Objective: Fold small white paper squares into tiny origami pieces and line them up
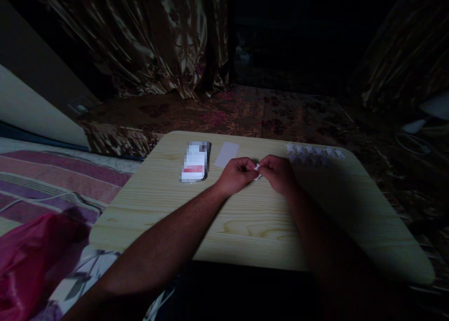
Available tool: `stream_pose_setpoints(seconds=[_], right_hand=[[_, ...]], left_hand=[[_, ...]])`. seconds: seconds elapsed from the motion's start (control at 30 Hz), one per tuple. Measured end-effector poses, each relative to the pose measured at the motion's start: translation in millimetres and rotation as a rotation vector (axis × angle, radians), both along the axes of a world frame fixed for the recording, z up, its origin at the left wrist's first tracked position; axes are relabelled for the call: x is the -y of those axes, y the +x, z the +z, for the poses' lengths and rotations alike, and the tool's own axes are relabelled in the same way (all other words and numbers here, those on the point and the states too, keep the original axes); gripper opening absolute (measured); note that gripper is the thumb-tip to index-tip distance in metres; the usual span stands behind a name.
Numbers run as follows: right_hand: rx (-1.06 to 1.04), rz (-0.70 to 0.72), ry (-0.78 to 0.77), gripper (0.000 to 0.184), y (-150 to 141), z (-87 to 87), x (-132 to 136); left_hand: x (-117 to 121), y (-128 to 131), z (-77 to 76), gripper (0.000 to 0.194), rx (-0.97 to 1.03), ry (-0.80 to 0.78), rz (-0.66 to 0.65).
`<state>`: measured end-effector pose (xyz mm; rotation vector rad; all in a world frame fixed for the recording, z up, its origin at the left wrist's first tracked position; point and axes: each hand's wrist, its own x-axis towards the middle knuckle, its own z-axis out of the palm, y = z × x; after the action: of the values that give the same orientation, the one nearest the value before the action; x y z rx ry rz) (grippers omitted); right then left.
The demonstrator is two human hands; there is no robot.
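Over the middle of the wooden table (259, 232), my left hand (236, 176) and my right hand (278, 173) meet, both closed. Between their fingertips they pinch a small white folded paper piece (257, 170); the fingers hide much of it. Beyond my left hand lies a flat white paper rectangle (227, 154). Two rows of small white folded paper pieces (309, 150) sit past my right hand, the nearer row in shadow. Their exact shape is hard to make out in the dim light.
A pixelated phone-like object (194, 162) lies on the table's left part. To the left are a striped bed cover (80, 176) and a pink cloth (31, 260). Patterned curtains (168, 36) hang behind. A white cable (414, 146) is at the far right.
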<state>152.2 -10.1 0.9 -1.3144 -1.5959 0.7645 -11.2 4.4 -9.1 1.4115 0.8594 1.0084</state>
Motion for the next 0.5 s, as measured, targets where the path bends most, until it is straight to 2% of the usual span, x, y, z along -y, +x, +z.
stream_pose_setpoints(seconds=[0.3,0.5], right_hand=[[-0.270,0.005,-0.108,0.020,-0.9,5.5,-1.9],[-0.172,-0.003,-0.132,0.013,0.2,8.4,-0.5]], left_hand=[[-2.5,-0.7,5.1,0.021,0.066,-0.044,0.084],[-3.2,-1.3,6.1,0.019,0.090,-0.055,0.120]])
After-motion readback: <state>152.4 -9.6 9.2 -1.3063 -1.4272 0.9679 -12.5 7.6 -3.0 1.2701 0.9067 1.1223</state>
